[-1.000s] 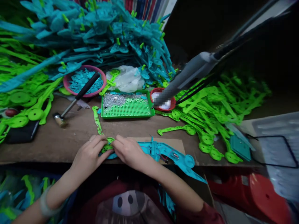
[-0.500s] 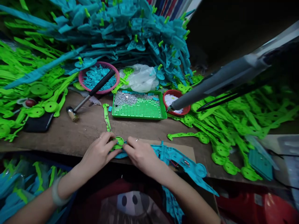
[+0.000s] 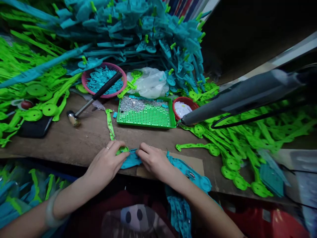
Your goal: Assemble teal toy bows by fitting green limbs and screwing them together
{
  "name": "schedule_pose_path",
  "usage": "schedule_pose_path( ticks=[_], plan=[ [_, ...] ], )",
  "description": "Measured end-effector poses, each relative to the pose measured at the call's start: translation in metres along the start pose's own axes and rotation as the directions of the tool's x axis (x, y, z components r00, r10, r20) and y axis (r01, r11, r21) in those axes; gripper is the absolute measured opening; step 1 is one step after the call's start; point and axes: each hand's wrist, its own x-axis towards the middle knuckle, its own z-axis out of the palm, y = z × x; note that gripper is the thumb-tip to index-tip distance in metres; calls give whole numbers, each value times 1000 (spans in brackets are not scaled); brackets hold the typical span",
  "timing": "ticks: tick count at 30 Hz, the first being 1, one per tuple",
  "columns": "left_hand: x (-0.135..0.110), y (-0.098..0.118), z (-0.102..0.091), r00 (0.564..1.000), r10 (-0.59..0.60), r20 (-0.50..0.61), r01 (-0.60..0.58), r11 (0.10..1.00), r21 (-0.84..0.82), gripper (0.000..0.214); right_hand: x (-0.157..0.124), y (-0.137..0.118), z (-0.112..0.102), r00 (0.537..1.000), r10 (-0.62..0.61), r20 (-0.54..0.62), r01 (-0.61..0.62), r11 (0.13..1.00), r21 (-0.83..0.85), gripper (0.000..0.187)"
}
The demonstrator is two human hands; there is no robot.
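Between my hands at the bench's front edge lies a long blue plastic part [image 3: 131,160], its open hollow side facing up. A green plastic part with a round end [image 3: 122,150] sits at its left end. My left hand [image 3: 109,158] is closed over the green round end and the blue part's edge. My right hand [image 3: 152,159] pinches the blue part further right, and its fingertips are partly hidden. The blue part continues beyond my right wrist to a rounded section [image 3: 203,182]. Another green arm-shaped piece [image 3: 110,123] lies just behind my left hand.
A green perforated tray [image 3: 146,125] holds small metal screws. Behind it stand a pink basket [image 3: 85,82] of blue pieces and a red bowl [image 3: 176,115]. A hammer [image 3: 86,105] leans on the basket. A grey electric screwdriver [image 3: 232,96] slants in from the right. Piles of parts surround the bench.
My right hand has shifted slightly right, exposing more of the blue part between my hands. The blue part's right end has drawn in and turned. The camera view has shifted slightly.
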Motion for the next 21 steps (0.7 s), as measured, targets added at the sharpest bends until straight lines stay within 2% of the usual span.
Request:
schedule_pose_path(
  ticks=[4,8,13,19,21],
  plan=[
    [6,7,7,999,-44,-3,44,999,28,11,2,4,0,1000,4,28,-4,1000,-1,13],
    [3,21,25,987,-108,-123,123,985,123,8,0,11,1,999,-32,-24,33,998,58,15],
    [-7,25,36,966,-95,-241,114,992,63,16,-4,17,2,988,-106,-113,122,982,147,23],
    [-4,20,30,978,-53,-202,85,985,152,11,-6,17,0,994,-106,-20,105,994,-12,19],
    [0,20,26,982,-38,-186,71,982,176,11,-10,18,-3,992,-129,-15,128,992,-12,21]
  ],
)
